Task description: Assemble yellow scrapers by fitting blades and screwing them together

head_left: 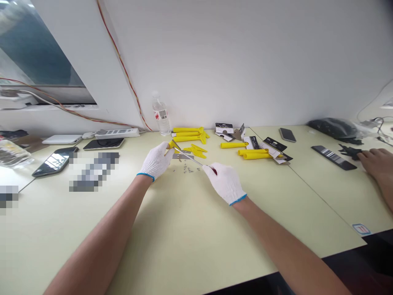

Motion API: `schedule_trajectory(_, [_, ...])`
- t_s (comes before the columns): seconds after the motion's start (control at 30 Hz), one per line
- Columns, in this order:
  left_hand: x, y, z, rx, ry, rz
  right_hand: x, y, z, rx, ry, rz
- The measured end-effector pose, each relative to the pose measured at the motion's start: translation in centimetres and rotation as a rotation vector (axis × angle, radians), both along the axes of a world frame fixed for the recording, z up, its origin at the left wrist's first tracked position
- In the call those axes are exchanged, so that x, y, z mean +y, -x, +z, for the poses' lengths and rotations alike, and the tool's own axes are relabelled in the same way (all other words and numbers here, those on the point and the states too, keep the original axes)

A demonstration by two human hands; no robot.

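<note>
My left hand (157, 159), in a white knit glove with a blue cuff, is closed round a yellow plastic scraper (172, 144); most of its handle is hidden. In the same kind of glove, my right hand (223, 180) grips a screwdriver (190, 158). Its thin shaft points left, with the tip at or close to the scraper's head; contact is unclear. Below the shaft lie several small screws (188, 169). Flat metal blades (183, 156) and loose yellow head pieces (196, 150) rest just beyond.
Yellow scrapers (187, 134) lie by a water bottle (161, 114) at the wall. More yellow handles (253, 154) and printed cards (274, 144) are right. Phones (55, 161) and a power strip (117, 133) sit left. Another person's hand (377, 164) rests at far right.
</note>
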State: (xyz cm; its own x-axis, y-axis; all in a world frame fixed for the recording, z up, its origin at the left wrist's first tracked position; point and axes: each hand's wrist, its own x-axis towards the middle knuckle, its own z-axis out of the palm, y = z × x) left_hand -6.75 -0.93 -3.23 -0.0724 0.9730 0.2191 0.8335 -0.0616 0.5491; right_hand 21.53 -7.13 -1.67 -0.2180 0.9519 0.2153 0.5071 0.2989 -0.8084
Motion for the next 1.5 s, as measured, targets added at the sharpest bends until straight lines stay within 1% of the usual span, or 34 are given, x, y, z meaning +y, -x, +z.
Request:
schedule_trajectory(0.03, [0.0,0.0,0.0,0.001,0.002,-0.003,-0.4,-2.3,2.2,0.021,0.049,0.065])
schedule_trajectory(0.07, [0.0,0.0,0.0,0.003,0.004,-0.008,-0.9,-5.2,4.6,0.032,0.064,0.086])
schedule_trajectory(0.13, [0.0,0.0,0.0,0.007,0.004,-0.007,-1.5,-12.3,9.2,0.041,0.075,0.122])
schedule_trajectory(0.17, [0.0,0.0,0.0,0.008,0.004,-0.005,-1.7,-16.0,10.9,0.04,0.066,0.103])
schedule_trajectory(0.2, [0.0,0.0,0.0,0.008,0.004,-0.006,-1.6,-19.7,12.0,0.049,0.035,0.076])
schedule_trajectory(0.23, [0.0,0.0,0.0,0.008,0.003,-0.006,-1.3,-23.0,12.4,0.055,0.0,0.048])
schedule_trajectory(0.3, [0.0,-0.1,0.1,0.017,0.008,-0.005,-0.5,-28.4,11.9,0.056,-0.088,-0.05])
schedule_trajectory(0.37, [0.0,-0.1,0.1,0.026,0.011,-0.003,0.4,-31.7,10.6,0.061,-0.184,-0.231])
schedule_trajectory(0.4, [0.1,-0.1,0.1,0.025,0.011,0.0,0.6,-32.4,10.1,0.073,-0.196,-0.307])
schedule_trajectory(0.43, [0.1,-0.1,0.1,0.021,0.008,0.002,0.6,-32.3,9.9,0.088,-0.19,-0.357])
schedule_trajectory(0.47, [0.1,-0.1,0.1,0.016,0.005,0.004,0.4,-31.4,9.9,0.102,-0.165,-0.374])
schedule_trajectory(0.5, [0.1,-0.1,0.1,0.013,0.003,0.005,0.1,-29.7,9.9,0.108,-0.121,-0.345])
schedule_trajectory(0.53, [0.1,-0.1,0.2,0.009,0.001,0.005,-0.3,-27.0,9.8,0.114,-0.071,-0.298])
schedule_trajectory(0.6, [0.0,-0.1,0.2,0.006,0.001,0.0,-1.2,-19.4,8.7,0.097,0.046,-0.175])
schedule_trajectory(0.63, [0.0,-0.1,0.2,0.006,0.0,-0.003,-1.5,-15.0,7.6,0.127,0.14,-0.135])
schedule_trajectory(0.7, [0.0,-0.1,0.2,0.006,-0.007,-0.01,-1.5,-6.6,4.5,0.111,0.237,-0.027])
schedule_trajectory(0.73, [-0.1,-0.1,0.2,0.008,-0.007,-0.008,-1.3,-3.3,2.8,0.099,0.263,0.001])
schedule_trajectory(0.77, [-0.1,-0.2,0.3,0.01,-0.003,-0.003,-1.0,-0.7,1.2,0.089,0.28,0.022])
schedule_trajectory(0.8, [-0.1,-0.2,0.3,0.01,0.001,0.001,-0.6,1.0,-0.1,0.083,0.296,0.038])
schedule_trajectory(0.87, [0.0,-0.2,0.3,0.009,0.001,0.009,0.2,2.3,-2.0,0.062,0.279,0.037])
schedule_trajectory(0.9, [0.0,-0.2,0.3,0.008,-0.004,0.008,0.6,2.2,-2.5,0.042,0.228,0.013])
schedule_trajectory(1.03, [0.0,-0.2,0.2,0.006,-0.023,-0.009,1.3,1.1,-3.6,-0.075,-0.118,-0.142])
schedule_trajectory(1.07, [0.0,-0.2,0.2,0.005,-0.02,-0.011,1.4,1.1,-3.7,-0.099,-0.171,-0.16])
schedule_trajectory(1.13, [0.0,-0.1,0.2,0.005,-0.011,-0.006,1.4,1.4,-4.0,-0.138,-0.216,-0.155])
schedule_trajectory(1.2, [0.0,-0.1,0.1,0.015,-0.007,0.003,1.3,1.8,-4.1,-0.169,-0.196,-0.115])
schedule_trajectory(1.23, [0.1,-0.1,0.1,0.026,-0.011,0.007,1.3,1.8,-4.1,-0.189,-0.161,-0.089])
schedule_trajectory(1.3, [0.1,-0.1,0.0,0.058,-0.03,0.006,1.4,1.7,-4.1,-0.232,-0.042,-0.035])
schedule_trajectory(1.4, [0.1,-0.2,-0.1,0.091,-0.044,-0.022,1.7,0.8,-4.1,-0.251,0.173,0.058])
schedule_trajectory(1.43, [0.1,-0.3,-0.1,0.091,-0.043,-0.031,1.8,0.6,-4.2,-0.25,0.228,0.095])
schedule_trajectory(1.5, [0.0,-0.4,0.0,0.08,-0.033,-0.038,2.0,0.2,-4.4,-0.261,0.287,0.157])
